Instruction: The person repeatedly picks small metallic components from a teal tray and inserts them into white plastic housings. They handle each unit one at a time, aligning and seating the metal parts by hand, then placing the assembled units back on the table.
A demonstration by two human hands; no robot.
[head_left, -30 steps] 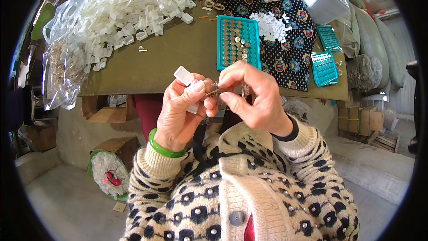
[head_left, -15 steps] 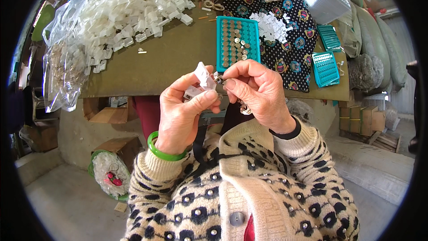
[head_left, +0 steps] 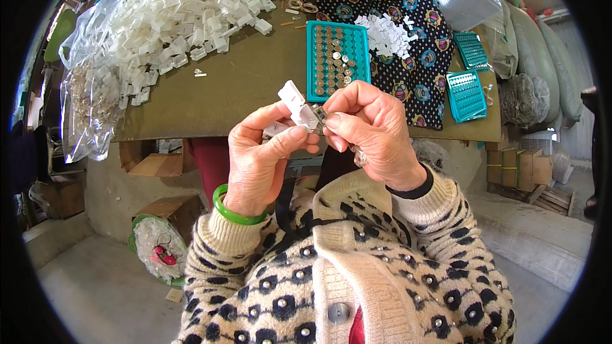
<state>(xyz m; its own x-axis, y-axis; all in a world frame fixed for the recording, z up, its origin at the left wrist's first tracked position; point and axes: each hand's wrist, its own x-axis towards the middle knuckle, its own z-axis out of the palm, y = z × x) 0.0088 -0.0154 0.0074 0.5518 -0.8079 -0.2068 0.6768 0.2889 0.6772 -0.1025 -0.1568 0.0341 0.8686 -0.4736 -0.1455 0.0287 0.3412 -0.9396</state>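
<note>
My left hand point(head_left: 262, 159) is closed on a small white plastic case point(head_left: 294, 103), its flap-like part pointing up and away from me. Just right of it, my right hand point(head_left: 373, 137) pinches a small dark and shiny part point(head_left: 319, 114) against the case's edge. Below those fingertips, some shiny round pieces point(head_left: 360, 156) show, partly tucked in the right palm. Beyond the hands, a teal tray point(head_left: 364, 57) holds rows of round button cells point(head_left: 329, 64), some copper-toned and some silver. Fingers hide most of the contact between case and part.
A big heap of white plastic cases point(head_left: 185, 13) covers the table's point(head_left: 210, 102) left and back. White chips point(head_left: 386, 35) lie on a dark patterned cloth point(head_left: 408, 83). More teal trays point(head_left: 467, 99) sit at the right. Below stands a green-rimmed basket point(head_left: 156, 251).
The white case has tilted, its flap now rising further up and left. The right fingertips have shifted slightly, and the small part sits closer against the case.
</note>
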